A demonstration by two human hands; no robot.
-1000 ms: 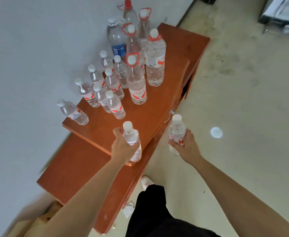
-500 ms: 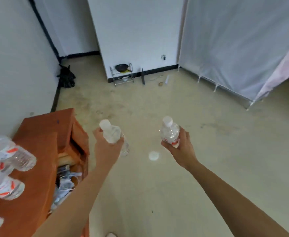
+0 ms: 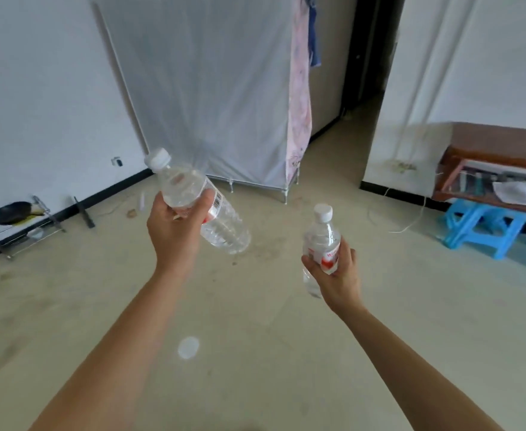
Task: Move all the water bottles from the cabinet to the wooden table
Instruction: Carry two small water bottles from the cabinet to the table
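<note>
My left hand (image 3: 174,231) grips a clear water bottle (image 3: 224,225) with a white cap, tilted so the cap points up and left. My right hand (image 3: 336,275) holds a second small clear bottle (image 3: 322,241) with a red label and white cap, nearly upright. Both are held out over the bare floor in the middle of the room. A brown wooden table (image 3: 501,141) shows at the far right edge, well beyond my right hand. The cabinet with the other bottles is out of view.
A white fabric wardrobe (image 3: 212,88) stands straight ahead. Blue plastic stools (image 3: 485,225) sit under the wooden table. A low wire rack with a dark pan (image 3: 16,213) is at the left wall. A dark doorway (image 3: 370,51) opens at the back right.
The view has swung right, away from the cabinet, which has left the frame. The wardrobe, doorway and wooden table have come into view. Both hands still hold their bottles.
</note>
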